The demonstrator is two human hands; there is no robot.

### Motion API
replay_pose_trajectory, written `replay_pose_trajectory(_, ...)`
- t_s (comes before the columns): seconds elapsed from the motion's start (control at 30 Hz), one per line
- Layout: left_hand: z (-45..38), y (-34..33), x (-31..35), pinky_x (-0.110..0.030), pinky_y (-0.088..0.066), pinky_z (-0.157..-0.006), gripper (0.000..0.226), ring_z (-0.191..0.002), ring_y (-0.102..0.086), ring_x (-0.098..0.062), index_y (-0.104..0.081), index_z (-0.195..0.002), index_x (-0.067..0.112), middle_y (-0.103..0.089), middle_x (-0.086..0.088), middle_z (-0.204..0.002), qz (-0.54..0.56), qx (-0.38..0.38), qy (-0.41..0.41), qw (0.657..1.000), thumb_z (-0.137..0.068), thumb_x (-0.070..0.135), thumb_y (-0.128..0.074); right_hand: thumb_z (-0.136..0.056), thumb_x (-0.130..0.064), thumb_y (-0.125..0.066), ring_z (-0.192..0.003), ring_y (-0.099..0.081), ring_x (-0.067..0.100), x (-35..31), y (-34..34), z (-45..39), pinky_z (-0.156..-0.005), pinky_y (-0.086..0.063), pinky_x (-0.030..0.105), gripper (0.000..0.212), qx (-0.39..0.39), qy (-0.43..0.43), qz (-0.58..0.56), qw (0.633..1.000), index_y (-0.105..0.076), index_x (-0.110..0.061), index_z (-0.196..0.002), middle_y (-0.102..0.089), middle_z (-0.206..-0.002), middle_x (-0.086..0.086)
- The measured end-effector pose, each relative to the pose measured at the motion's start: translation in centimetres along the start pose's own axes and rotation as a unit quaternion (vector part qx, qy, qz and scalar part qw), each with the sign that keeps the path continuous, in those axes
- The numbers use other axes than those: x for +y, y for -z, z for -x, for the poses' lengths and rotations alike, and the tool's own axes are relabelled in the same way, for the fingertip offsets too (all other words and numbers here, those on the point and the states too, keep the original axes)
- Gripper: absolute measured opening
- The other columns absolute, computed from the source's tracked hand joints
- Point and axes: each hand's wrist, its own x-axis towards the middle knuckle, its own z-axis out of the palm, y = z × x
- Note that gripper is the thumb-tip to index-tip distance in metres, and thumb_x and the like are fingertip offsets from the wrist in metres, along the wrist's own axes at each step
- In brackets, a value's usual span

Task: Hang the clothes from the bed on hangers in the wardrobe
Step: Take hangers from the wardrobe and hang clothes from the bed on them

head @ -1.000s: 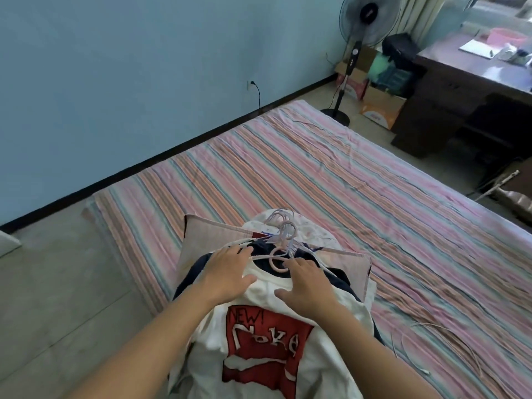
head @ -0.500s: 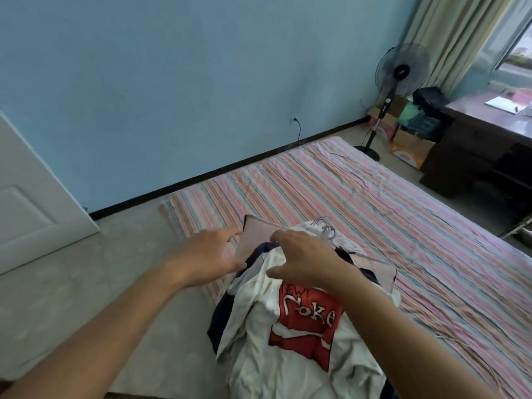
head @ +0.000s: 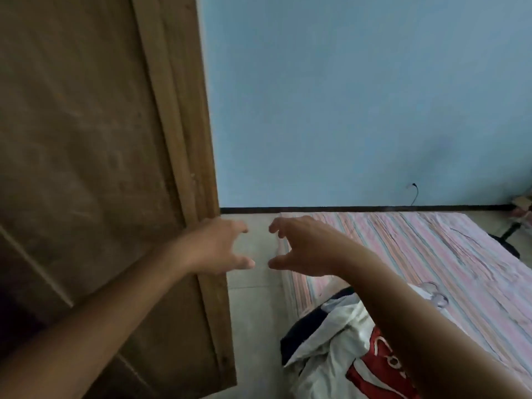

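Nearest the camera, a heap of clothes is lying on the near corner of the bed: a white T-shirt with a red printed patch is sitting on top, and a dark navy garment is showing beneath it. The right forearm is crossing above this heap without touching it. Just beyond the arm, clear plastic hanger hooks are resting on the striped pink bedsheet. Farther out, both hands are hovering in the air, holding nothing. The left hand is spreading its fingers wide and loosely curved, just in front of the edge of a brown wooden wardrobe door; whether it is touching the wood cannot be told. The right hand is mirroring it, fingers wide and curved, thumb tips near each other but apart. Beyond them, grey floor is running to a dark skirting and a blue wall, where a cable is hanging.
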Motion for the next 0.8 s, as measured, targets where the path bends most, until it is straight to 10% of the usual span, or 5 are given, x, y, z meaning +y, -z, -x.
replay_pose_trajectory(0.2, 7.8, 3.4, -5.2, -0.018, -0.043, -0.074, 0.067, -0.11, -0.054, -0.007, -0.042, -0.142, 0.03, -0.051, 0.006, -0.137, 0.067, 0.04, 0.101, 0.992, -0.084, 0.047, -0.07, -0.089, -0.041, -0.072, -0.117, -0.059, 0.02, -8.2, 0.7, -2.8, -0.093, -0.049, 0.032, 0.059, -0.024, 0.105, 0.015, 0.994, -0.048, -0.022, -0.14, -0.059, -0.135, 0.0)
replay_pose_trajectory(0.37, 13.1, 4.2, -7.4, -0.036, -0.044, -0.103, 0.082, -0.132, -0.045, -0.015, -0.034, -0.149, 0.033, -0.042, 0.004, -0.149, 0.072, 0.072, 0.212, 0.972, -0.079, 0.057, -0.071, -0.094, -0.039, -0.066, -0.108, -0.063, 0.019, -13.8, 0.5, -4.8, -0.085, -0.052, 0.029, 0.053, -0.023, 0.198, 0.056, 0.978, -0.048, -0.022, -0.14, -0.062, -0.13, -0.001)
replay_pose_trajectory(0.8, 26.9, 4.9, -9.5, -0.032, -0.05, -0.09, 0.062, -0.111, -0.054, -0.01, -0.04, -0.142, 0.03, -0.052, 0.01, -0.13, 0.079, 0.136, 0.41, 0.898, -0.088, 0.049, -0.065, -0.094, -0.042, -0.062, -0.111, -0.061, 0.021, -25.3, -0.5, -6.4, -0.093, -0.052, 0.039, 0.047, -0.053, 0.401, 0.116, 0.907, -0.052, -0.022, -0.135, -0.063, -0.12, 0.001)
